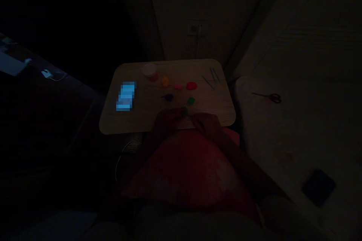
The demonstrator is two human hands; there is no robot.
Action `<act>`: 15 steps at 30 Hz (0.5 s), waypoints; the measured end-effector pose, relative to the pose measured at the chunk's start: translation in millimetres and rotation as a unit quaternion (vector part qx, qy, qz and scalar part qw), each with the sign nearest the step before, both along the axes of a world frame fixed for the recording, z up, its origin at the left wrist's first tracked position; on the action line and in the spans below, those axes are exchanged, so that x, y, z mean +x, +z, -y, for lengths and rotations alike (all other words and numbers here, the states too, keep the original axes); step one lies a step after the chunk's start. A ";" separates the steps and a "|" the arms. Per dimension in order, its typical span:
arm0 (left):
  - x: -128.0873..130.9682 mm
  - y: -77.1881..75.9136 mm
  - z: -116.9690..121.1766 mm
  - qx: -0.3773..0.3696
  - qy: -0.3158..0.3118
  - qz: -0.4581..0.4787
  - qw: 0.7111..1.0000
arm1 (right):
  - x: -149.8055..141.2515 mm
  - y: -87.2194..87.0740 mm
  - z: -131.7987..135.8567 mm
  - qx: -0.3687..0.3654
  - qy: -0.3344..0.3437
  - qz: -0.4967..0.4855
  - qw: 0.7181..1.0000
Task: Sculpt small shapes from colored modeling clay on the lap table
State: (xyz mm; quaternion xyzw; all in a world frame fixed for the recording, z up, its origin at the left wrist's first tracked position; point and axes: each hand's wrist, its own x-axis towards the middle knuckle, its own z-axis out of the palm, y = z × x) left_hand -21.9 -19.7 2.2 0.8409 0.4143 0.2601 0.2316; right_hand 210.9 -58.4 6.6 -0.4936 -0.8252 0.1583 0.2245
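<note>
Your left hand (168, 120) and right hand (206, 125) rest at the near edge of a rounded wooden lap tray (135, 122), with your fingers (181, 113) drawn together around a small green lump of modelling clay (184, 112). The room is too dark to tell whether they are clamped on the lump or only touching it.

Just beyond your hands lies a larger green clay piece (190, 100). Farther along the tray, a dark purple clay piece (168, 97) sits to its left, and orange (165, 81), pink (178, 86) and red (191, 86) clay pieces run in a row toward the far edge. At the far left of that row stands a small jar with a pale lid (149, 70); no label can be read on it. Thin sticks (212, 78) lie in a loose group at the far right of the tray.

A glowing phone (126, 96) lies at the tray's left, its screen blurred into blocks, so nothing on it can be read. To your right, scissors (267, 97) and a dark rectangular object (319, 187) lie on a pale cushioned surface (283, 139). A red cloth (183, 165) covers your lap. Beyond the tray, a plug sits in a wall socket (196, 28).
</note>
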 end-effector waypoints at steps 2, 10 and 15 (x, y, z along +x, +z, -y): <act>0.2 1.3 0.3 -0.001 0.003 0.003 1.000 | 0.2 -0.5 -0.3 -0.004 -0.004 -0.003 1.000; 0.4 0.3 0.4 0.008 0.005 -0.003 1.000 | -0.9 -1.4 -2.8 -0.041 -0.023 0.010 0.999; 1.4 2.8 0.9 0.002 0.008 -0.010 1.000 | 1.0 -1.7 -3.3 -0.040 -0.019 -0.015 0.999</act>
